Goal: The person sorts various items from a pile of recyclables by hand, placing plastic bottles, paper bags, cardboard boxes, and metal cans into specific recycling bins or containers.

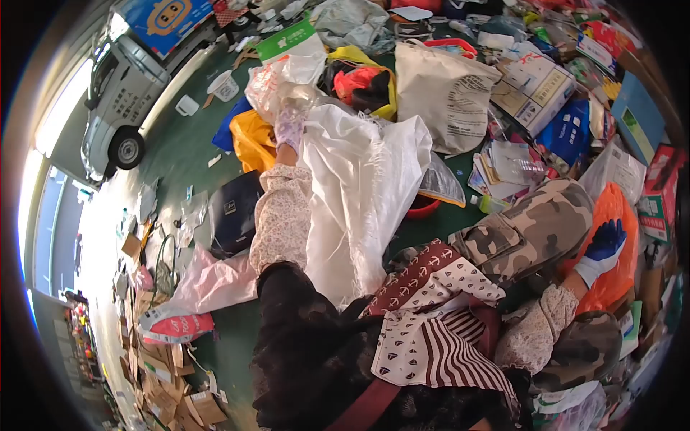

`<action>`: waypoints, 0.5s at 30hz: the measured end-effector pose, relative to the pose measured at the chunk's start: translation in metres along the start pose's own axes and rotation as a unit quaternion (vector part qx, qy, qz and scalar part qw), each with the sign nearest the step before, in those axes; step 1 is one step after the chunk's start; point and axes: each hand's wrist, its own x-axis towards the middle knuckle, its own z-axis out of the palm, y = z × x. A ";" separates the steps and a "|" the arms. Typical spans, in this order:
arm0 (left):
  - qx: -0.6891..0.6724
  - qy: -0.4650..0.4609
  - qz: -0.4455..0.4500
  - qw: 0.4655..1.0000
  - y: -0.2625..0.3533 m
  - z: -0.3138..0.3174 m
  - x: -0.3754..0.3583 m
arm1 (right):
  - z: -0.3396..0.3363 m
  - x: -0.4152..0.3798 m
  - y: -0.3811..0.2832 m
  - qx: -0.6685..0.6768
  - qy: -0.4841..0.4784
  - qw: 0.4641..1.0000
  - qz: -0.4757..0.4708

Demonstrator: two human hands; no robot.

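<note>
My left hand [289, 128], in a pale lilac glove, reaches forward beside the top of a large white woven sack [352, 187]. Its fingers close on a clear plastic piece [298, 95], partly hidden by the hand and the plastic around it. Just left of that wrist are a yellow-orange bag [253, 138] and a blue one. Over at the right, my right hand [604, 250] wears a blue and white glove and lies against an orange plastic bag [619, 215], fingers stretched out. The white sack stands between my legs, its lower end near my apron [438, 345].
A beige cloth bag [442, 93], a printed carton [535, 86] and mixed waste spread ahead and right. A dark blue box-like bag [236, 213] sits left of my arm. Flattened cardboard [162, 388] lies lower left. A truck [122, 100] is parked at the upper left.
</note>
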 end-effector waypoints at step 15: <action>-0.159 -0.450 -0.233 0.847 0.004 0.074 -0.315 | 0.199 -0.187 -0.039 -0.198 -0.409 0.885 -0.103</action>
